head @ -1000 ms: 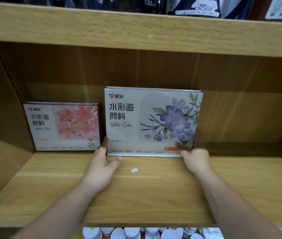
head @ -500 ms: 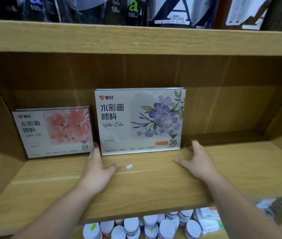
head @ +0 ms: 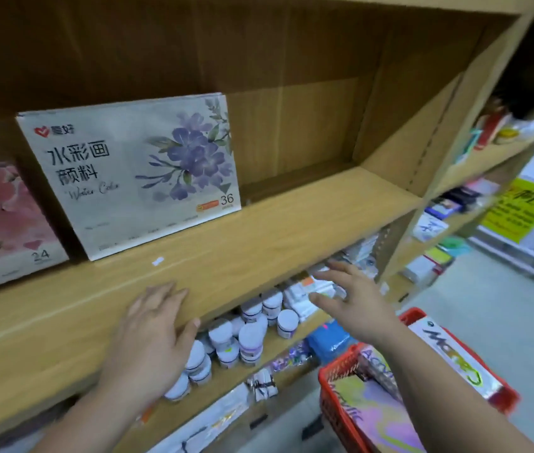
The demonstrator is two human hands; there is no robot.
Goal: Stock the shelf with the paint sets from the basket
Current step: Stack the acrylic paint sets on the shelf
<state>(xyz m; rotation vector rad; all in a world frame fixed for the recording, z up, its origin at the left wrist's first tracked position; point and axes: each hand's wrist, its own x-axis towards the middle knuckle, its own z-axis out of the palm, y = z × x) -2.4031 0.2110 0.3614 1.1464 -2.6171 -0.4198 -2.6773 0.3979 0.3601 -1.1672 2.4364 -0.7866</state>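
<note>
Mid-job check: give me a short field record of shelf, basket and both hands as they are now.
shelf: 24 set at left, 36 set beside it, both upright; bare board to the right
basket: red, lower right, sets inside
left hand: open, flat on the shelf's front edge
right hand: open, empty, in the air right of the jars, above the basket
</note>
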